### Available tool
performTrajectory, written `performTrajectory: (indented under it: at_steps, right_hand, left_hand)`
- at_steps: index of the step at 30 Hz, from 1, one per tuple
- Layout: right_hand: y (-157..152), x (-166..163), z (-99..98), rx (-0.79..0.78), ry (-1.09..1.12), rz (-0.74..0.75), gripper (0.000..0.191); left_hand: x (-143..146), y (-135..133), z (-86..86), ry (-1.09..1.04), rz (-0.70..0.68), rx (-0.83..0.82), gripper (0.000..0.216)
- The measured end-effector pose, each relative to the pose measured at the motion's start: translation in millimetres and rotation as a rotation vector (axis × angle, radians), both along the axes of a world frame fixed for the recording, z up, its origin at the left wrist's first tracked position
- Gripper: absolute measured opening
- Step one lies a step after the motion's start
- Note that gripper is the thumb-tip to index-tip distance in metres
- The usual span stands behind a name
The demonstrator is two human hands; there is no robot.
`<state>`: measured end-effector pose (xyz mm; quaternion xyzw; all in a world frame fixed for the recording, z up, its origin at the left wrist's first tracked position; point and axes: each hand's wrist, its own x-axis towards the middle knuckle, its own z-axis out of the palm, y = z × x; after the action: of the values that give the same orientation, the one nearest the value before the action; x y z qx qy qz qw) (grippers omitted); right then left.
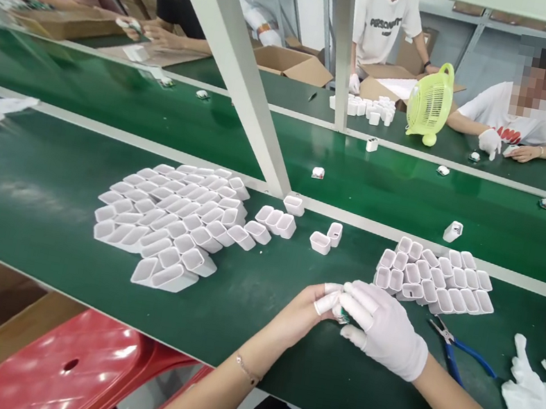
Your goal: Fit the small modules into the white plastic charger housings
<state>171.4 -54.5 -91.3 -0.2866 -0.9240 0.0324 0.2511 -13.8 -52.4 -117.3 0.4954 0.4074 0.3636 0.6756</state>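
Small white-and-green piece [343, 315] is up at my two hands, just over the dark green flat desk [252, 321]. Big cluster of white plastic open-topped cups [169, 257] sits off to the left, smaller cluster of the same cups [429, 292] on the right. My right hand [382, 331], white glove, is half curled by the piece; can't tell if it's gripping. My left hand [312, 309], white fingertip covers, has it pinched. Blue-handled metal pliers [448, 338] lie right of the glove.
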Motion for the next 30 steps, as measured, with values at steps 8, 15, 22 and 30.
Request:
performTrajectory:
  at_steps: [8,15,22,30]
  right_hand:
    - [-7,-1,1.2,-0.234,0.247,0.058,0.017]
    - [-12,9,-8.9,-0.503,0.636,-0.028,0.026]
    - [-18,16,-16.1,-0.776,0.882,-0.223,0.041]
    - [-24,19,17.7,-0.677,1.014,-0.003,0.039]
  left_hand:
    - [11,-11,0.9,0.213,0.035,0.079,0.048]
    - [-23,61,-13.1,0.917,0.602,0.414,0.059]
    - [-23,87,-13.3,0.983,0.424,0.466,0.046]
    - [-17,6,43.3,0.608,-0.105,0.836,0.052]
